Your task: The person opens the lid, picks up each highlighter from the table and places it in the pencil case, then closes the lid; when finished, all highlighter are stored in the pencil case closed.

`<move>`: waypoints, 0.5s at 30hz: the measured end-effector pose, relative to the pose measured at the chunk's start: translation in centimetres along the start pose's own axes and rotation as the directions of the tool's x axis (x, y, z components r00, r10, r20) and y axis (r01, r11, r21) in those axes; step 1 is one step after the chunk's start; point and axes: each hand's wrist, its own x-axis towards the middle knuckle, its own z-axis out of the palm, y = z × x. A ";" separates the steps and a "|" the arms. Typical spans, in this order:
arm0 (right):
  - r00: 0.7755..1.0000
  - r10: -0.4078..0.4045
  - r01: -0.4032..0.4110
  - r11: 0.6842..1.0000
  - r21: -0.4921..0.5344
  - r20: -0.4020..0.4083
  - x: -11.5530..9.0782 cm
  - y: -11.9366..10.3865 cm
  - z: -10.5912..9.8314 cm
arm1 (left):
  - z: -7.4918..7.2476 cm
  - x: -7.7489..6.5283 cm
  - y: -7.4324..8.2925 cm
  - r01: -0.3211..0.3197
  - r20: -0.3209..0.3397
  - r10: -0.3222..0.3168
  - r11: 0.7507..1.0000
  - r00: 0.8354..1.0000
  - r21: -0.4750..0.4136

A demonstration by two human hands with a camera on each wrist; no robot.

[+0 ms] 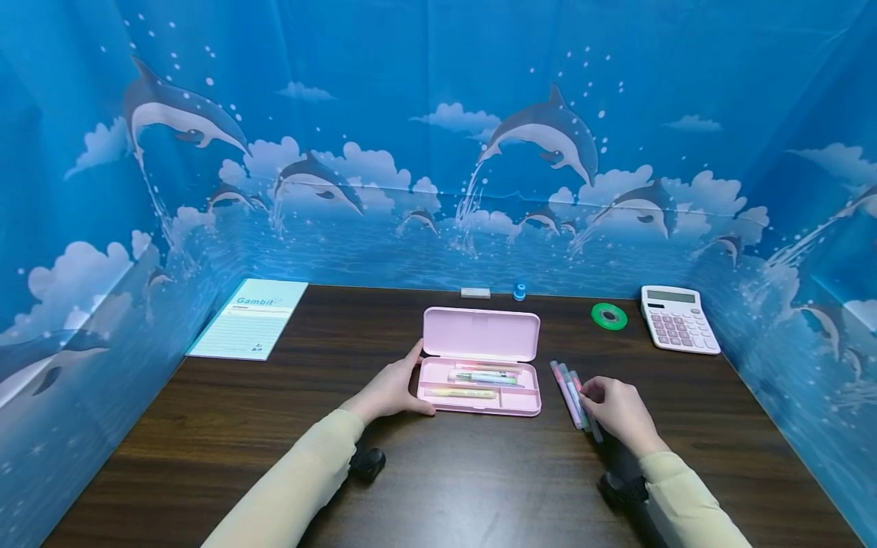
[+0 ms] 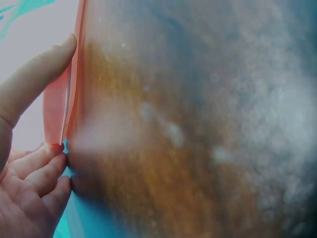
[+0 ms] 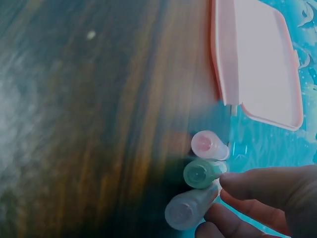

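Note:
The pink pencil case [image 1: 479, 408] stands on the table with its lid [image 1: 482, 333] raised, holding several pens [image 1: 486, 377]. My left hand [image 1: 393, 390] grips the case's left end, thumb at the near corner and fingers at the back; in the left wrist view the thumb [image 2: 44, 69] presses along the pink edge. To the right of the case lie three markers side by side: a pink one [image 3: 205, 144], a green one [image 3: 197, 173] and a pale one [image 3: 185, 210]. My right hand [image 1: 619, 411] pinches the pale, rightmost marker between thumb and fingers.
A notepad [image 1: 250, 320] lies at the back left. Behind the case are a white eraser-like block [image 1: 476, 293] and a small blue item [image 1: 519, 292]. A green tape roll [image 1: 609, 317] and a calculator [image 1: 680, 320] sit at the back right. Dolphin-print curtains [image 1: 425, 251] enclose the table.

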 end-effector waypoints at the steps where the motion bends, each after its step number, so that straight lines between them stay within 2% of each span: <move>1: 1.000 0.004 -0.004 1.000 -0.002 0.004 0.0 0.1 0.0 | 0.0 0.0 0.0 0.001 -0.001 -0.001 1.000 1.000 0.002; 11: 1.000 0.021 -0.021 1.000 -0.014 -0.013 0.0 0.6 -0.5 | -0.1 -0.1 0.1 0.008 0.001 -0.008 1.000 1.000 0.000; 15: 0.999 0.053 -0.053 0.998 -0.018 -0.006 -0.1 0.6 -0.7 | -0.1 -0.2 0.2 0.014 0.005 -0.014 1.000 1.000 0.001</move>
